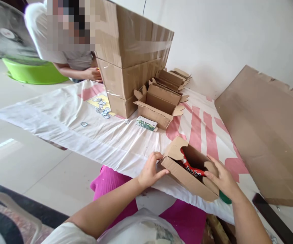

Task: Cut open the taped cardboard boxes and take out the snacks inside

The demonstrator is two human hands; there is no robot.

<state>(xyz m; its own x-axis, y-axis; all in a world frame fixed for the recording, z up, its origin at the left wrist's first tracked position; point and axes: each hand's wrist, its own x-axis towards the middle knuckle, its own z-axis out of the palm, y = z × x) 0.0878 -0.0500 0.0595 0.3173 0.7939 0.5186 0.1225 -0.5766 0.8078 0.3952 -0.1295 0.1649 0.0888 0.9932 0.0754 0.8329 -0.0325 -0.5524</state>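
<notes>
Holding a small open carton [188, 179] between both hands, at the near edge of the white-and-pink tablecloth [55, 108]; gripping its corner with the left hand [150, 171], thumb on the near wall, fingers at the end; clasping its other end with the right hand [224, 178], thumb over a flap, fingers on the far side; between the hands, inside the carton, a red packet [194, 171], cannot tell whether touching the right thumb; just under the right hand, a partly hidden green thing [225, 197]; to its right, a dark flat object [273, 217]; beyond the left hand, a green-and-white box [146, 123], then open boxes [155, 113] beside tall taped cartons [136, 78]; farther left, small scattered pieces [102, 108] near a co-worker's hand [92, 74]
</notes>
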